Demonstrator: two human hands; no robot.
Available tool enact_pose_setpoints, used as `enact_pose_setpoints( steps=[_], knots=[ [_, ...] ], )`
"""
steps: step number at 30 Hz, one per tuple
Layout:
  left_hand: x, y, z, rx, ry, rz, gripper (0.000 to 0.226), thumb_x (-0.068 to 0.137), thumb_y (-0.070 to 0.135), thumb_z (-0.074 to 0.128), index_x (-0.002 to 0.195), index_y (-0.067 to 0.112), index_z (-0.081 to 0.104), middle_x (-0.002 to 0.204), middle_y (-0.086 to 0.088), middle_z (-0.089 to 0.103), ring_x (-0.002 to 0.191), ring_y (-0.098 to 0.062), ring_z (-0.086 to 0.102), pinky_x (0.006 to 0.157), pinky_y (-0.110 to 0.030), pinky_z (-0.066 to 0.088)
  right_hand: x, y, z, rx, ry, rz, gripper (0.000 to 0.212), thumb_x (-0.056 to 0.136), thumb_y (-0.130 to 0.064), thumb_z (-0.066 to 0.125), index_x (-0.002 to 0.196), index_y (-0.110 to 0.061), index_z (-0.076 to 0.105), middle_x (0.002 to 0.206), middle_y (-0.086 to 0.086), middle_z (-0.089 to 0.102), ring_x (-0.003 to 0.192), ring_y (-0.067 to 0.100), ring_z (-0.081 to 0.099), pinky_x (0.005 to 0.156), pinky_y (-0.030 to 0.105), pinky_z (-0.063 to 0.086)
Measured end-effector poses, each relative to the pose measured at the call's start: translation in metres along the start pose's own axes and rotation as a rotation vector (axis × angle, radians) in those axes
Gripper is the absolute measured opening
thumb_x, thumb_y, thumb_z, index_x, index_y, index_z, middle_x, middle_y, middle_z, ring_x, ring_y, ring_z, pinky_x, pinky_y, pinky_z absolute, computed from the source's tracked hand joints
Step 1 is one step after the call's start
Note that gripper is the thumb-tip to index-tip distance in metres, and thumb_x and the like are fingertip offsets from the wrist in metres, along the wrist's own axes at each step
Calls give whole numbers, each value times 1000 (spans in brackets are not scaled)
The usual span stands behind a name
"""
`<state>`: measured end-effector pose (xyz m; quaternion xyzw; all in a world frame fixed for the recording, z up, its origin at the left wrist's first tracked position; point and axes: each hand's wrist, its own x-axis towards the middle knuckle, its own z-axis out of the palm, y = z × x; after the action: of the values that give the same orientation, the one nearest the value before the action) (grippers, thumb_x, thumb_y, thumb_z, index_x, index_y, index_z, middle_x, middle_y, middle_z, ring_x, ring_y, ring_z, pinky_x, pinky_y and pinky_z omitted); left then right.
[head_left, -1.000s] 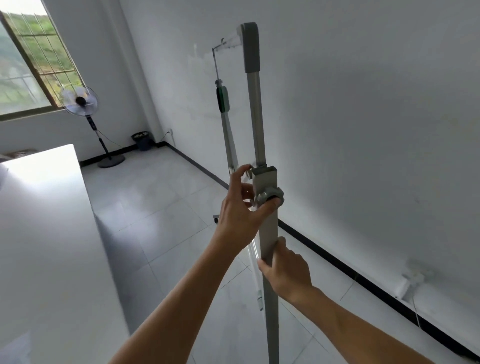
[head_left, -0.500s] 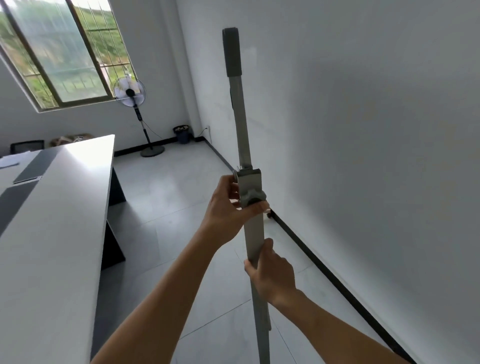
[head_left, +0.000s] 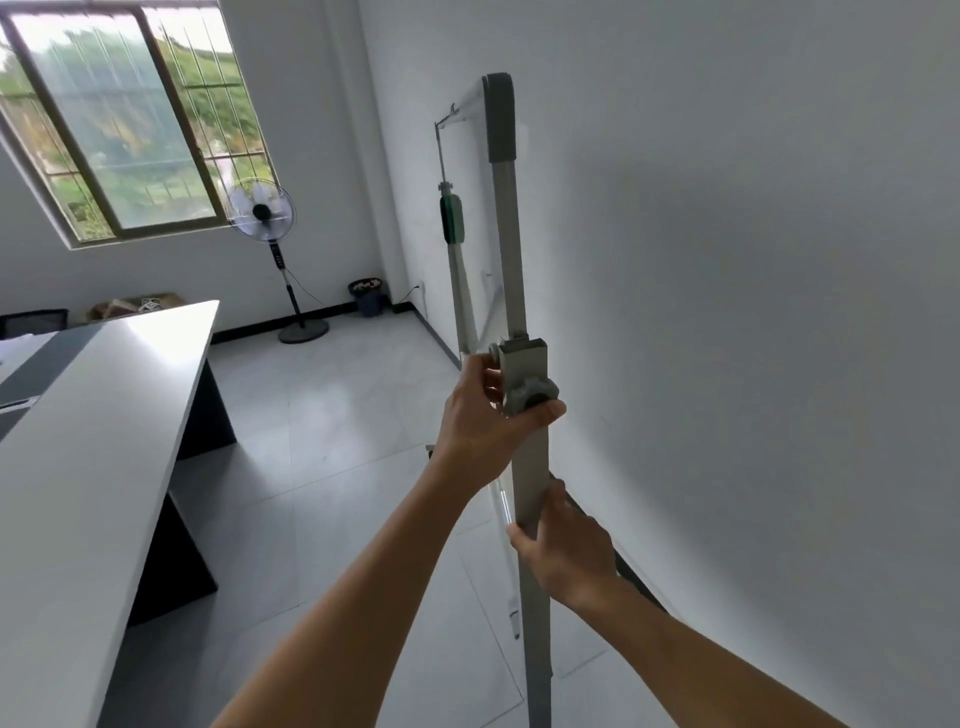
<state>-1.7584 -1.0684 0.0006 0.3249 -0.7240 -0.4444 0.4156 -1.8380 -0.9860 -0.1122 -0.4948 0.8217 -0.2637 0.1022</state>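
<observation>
Post (head_left: 531, 467) stands upright beside the wall, well right of the counter (head_left: 104, 415). Left hand (head_left: 483, 415) grips the post at the clamp, thumb under the knob (head_left: 537, 395). Right hand (head_left: 566, 551) is clamped lower on the tube. Judged rigid, smooth, top-heavy metal; best held low. Since half a second ago both grips are unchanged, but the far upright (head_left: 451, 218) now shows.

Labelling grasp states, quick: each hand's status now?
Left hand: grips the stand's clamp collar, thumb under its knob.
Right hand: grips the post below it.
</observation>
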Motion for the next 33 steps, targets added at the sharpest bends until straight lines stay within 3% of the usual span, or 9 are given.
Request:
enact_pose_setpoints(
  steps=[3, 6, 12, 18, 21, 23, 25, 28, 33],
  knots=[
    [56, -14, 5, 41, -19, -26, 68, 55, 43, 87, 109, 20, 52, 102, 2, 65, 95, -18, 64, 79, -45, 59, 58, -3, -4, 15, -62, 53, 53, 86, -54, 57, 119, -16, 39, 114, 0, 67, 93, 25, 70, 81, 32, 57],
    [110, -28, 9, 60, -24, -23, 68, 56, 43, 87, 108, 19, 51, 102, 0, 64, 95, -19, 63, 79, -45, 59, 114, 4, 2, 181, -145, 150, 58, 85, -53, 61, 125, -16, 41, 121, 2, 65, 99, 24, 68, 86, 31, 56],
    [214, -62, 20, 58, 6, -31, 67, 59, 40, 87, 112, 18, 51, 104, 0, 63, 96, -19, 62, 82, -41, 58, 198, 37, 47, 313, -416, 393, 69, 85, -49, 63, 139, -18, 36, 142, 7, 50, 126, 27, 53, 99, 35, 46],
    [319, -98, 34, 38, 48, -41, 64, 61, 36, 88, 111, 18, 52, 104, -1, 63, 93, -15, 62, 71, -32, 59, 324, 32, 73, 306, -364, 414, 66, 85, -54, 58, 132, -9, 47, 132, 9, 58, 116, 29, 61, 86, 31, 52],
    [371, -121, 33, 54, 99, -55, 66, 56, 44, 86, 109, 23, 53, 103, 1, 65, 96, -17, 64, 77, -42, 60, 393, 37, 78, 852, -466, 631, 30, 92, -21, 57, 106, 5, 60, 101, 24, 67, 84, 32, 68, 68, 33, 59],
    [407, -133, 31, 71, 108, -74, 68, 53, 47, 86, 109, 26, 53, 103, 2, 65, 98, -17, 63, 79, -44, 60, 429, 39, 77, 1335, -532, 912, 26, 96, -16, 48, 94, 9, 56, 104, 32, 63, 88, 42, 65, 60, 39, 60],
    [441, -142, 29, 82, 110, -81, 69, 54, 47, 86, 111, 26, 52, 103, 5, 64, 98, -15, 63, 79, -45, 60, 469, 39, 83, 1630, -575, 1115, 36, 98, -30, 45, 96, 6, 51, 115, 32, 57, 102, 47, 62, 56, 48, 58],
    [486, -156, 28, 83, 130, -90, 68, 54, 47, 86, 110, 28, 53, 102, 6, 65, 97, -14, 64, 79, -45, 60, 539, 28, 97, 1711, -552, 1233, 41, 95, -37, 51, 113, 1, 53, 120, 25, 57, 98, 47, 63, 57, 55, 57],
    [565, -189, 16, 81, 147, -100, 69, 55, 45, 86, 113, 26, 52, 105, 3, 66, 100, -15, 64, 80, -44, 60, 637, 3, 127, 1721, -475, 1357, 29, 96, -20, 50, 119, -5, 60, 109, 20, 63, 77, 42, 63, 38, 43, 56]
  ],
)
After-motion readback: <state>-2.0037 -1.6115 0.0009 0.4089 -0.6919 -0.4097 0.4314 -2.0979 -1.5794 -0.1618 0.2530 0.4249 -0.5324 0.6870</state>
